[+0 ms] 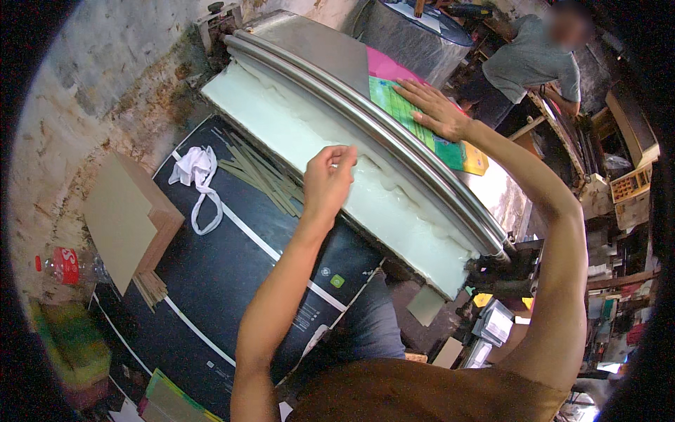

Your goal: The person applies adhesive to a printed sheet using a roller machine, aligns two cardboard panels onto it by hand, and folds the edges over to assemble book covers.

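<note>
My right hand [437,112] lies flat with fingers spread on a printed sheet [394,105] in green, pink and yellow. The sheet rests on the far side of a pair of long steel rollers [365,116]. Closer to me, a long trough [281,133] of white, glue-like liquid runs along the rollers. Over the trough's near edge hovers my left hand [329,179], its fingers curled and thumb pressed to them. Whatever those fingertips may hold is too small to make out. A grey metal plate [309,46] extends beyond the rollers at the far left.
On the black surface [232,260] lie a white cloth [197,172], thin cardboard strips [256,172] and a cardboard stack [130,218]. A plastic bottle [67,266] is at far left. Behind the rollers stands a large drum [415,42]; another person [534,63] is at upper right.
</note>
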Action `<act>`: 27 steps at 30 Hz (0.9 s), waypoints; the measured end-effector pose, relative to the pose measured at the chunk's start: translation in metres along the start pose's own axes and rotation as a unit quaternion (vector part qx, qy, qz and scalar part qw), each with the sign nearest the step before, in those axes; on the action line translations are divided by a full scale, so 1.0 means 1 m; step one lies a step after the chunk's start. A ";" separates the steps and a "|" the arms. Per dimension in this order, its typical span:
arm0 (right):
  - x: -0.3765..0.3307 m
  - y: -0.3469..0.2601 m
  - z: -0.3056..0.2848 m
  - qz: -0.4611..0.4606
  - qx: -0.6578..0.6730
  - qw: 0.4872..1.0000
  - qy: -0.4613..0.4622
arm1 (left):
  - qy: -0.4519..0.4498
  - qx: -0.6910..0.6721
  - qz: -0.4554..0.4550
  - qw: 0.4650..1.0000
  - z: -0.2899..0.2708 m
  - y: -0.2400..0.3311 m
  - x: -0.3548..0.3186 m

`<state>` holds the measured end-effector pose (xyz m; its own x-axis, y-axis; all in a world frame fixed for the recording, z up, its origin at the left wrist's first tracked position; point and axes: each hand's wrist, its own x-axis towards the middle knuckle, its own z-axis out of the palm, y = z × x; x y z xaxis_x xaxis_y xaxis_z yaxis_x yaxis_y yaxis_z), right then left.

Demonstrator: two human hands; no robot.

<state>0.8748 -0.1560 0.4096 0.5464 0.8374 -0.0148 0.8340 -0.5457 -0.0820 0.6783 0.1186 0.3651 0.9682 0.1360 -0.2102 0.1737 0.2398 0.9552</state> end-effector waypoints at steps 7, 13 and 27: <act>-0.010 -0.013 -0.002 0.003 0.024 1.000 -0.008 | 0.035 0.034 0.006 0.999 0.036 -0.017 0.013; -0.009 -0.026 -0.004 -0.016 0.066 0.998 0.002 | -0.003 0.028 -0.010 1.000 0.044 -0.014 0.007; 0.157 -0.152 -0.061 -0.202 -0.257 0.940 0.099 | 0.040 0.003 0.016 0.999 -0.026 0.030 -0.121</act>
<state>0.8389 0.0567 0.4800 0.1393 0.9848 0.1039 0.8754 -0.1715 0.4519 0.5616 0.1340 0.4134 0.9559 0.2195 -0.1949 0.1437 0.2292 0.9627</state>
